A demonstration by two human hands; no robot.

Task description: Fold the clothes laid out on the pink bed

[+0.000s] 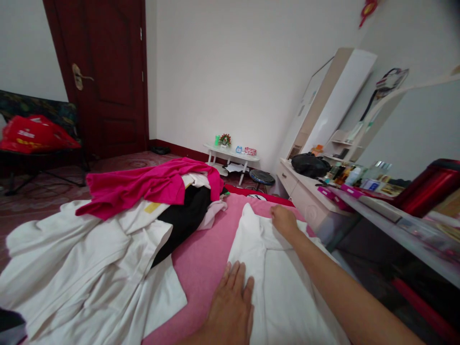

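A white garment (283, 292) lies spread on the pink bed cover (201, 258), in front of me and to the right. My left hand (233, 297) rests flat on its left edge, fingers stretched out. At the garment's far end, my right hand (283, 220) is closed, its fingers curled at the far edge of the cloth. Left of the garment is a loose heap of clothes: white pieces (89, 268), a bright pink one (154, 182) and a black one (187, 220).
A dressing table (305, 191) with bottles and a black bag (310, 165) stands close on the right. Beyond the bed are a round stool (262, 177) and a low white table (230, 152). A red plastic bag (38, 134) sits on a chair at left, near the door (104, 72).
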